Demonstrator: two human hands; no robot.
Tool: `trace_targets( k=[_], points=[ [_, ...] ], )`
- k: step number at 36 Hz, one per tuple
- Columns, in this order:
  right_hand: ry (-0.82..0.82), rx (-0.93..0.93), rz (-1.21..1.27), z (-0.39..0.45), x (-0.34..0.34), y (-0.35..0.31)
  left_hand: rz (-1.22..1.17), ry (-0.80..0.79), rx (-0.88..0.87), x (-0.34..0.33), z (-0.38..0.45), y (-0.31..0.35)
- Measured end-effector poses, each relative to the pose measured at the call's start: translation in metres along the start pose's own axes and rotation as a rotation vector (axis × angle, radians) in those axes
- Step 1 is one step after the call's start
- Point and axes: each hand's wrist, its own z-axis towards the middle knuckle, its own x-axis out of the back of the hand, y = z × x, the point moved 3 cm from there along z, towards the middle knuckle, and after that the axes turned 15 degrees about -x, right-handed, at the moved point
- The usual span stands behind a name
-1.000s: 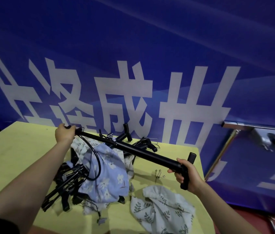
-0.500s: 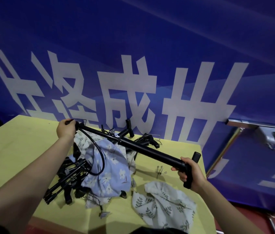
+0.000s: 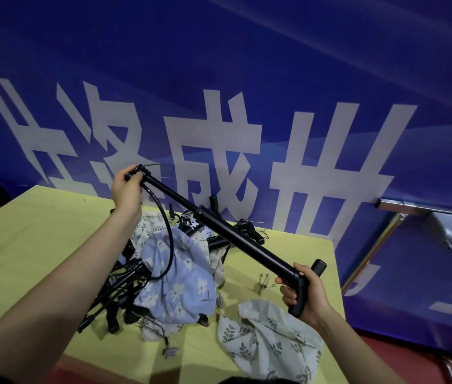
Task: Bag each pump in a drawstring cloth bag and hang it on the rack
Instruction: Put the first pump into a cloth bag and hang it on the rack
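Note:
I hold a long black pump (image 3: 233, 234) slanted above the yellow table (image 3: 33, 231). My left hand (image 3: 126, 189) grips its far, raised end, where a thin hose (image 3: 168, 245) loops down. My right hand (image 3: 306, 293) is closed on the T-handle at the low near end. Under the pump lies a blue floral cloth bag (image 3: 177, 284) draped over a heap of other black pumps (image 3: 114, 295). A white leaf-print bag (image 3: 269, 342) lies crumpled at the table's near right corner.
Small metal pins (image 3: 263, 281) lie on the table beside my right hand. A blue banner (image 3: 247, 79) with large white characters stands right behind the table. A metal frame (image 3: 427, 217) stands to the right.
The pump's left end has risen with my left hand, so the pump now tilts more steeply. My right hand has stayed low on the handle.

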Motion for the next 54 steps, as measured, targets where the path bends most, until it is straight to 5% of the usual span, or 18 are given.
trace_targets(
  k=[19, 34, 38, 45, 49, 54],
  points=[
    [-0.038, 0.028, 0.08, 0.007, -0.036, 0.009, -0.084, -0.092, -0.077, -0.04, -0.046, 0.011],
    [-0.01, 0.036, 0.034, 0.009, -0.05, 0.006, -0.056, -0.096, 0.044, -0.037, -0.083, 0.002],
    [-0.074, 0.019, 0.048, 0.009, -0.064, 0.001, -0.238, -0.139, 0.131, -0.039, -0.094, 0.001],
    [-0.138, -0.061, -0.046, 0.019, -0.095, -0.005, -0.506, -0.455, 0.496, -0.055, -0.126, 0.005],
    [-0.142, -0.02, -0.128, 0.018, -0.105, -0.013, -0.635, -0.385, 0.545, -0.051, -0.115, 0.012],
    [-0.266, 0.087, 0.051, 0.023, -0.114, -0.007, -0.734, -0.267, 0.497, -0.053, -0.094, 0.035]
  ],
)
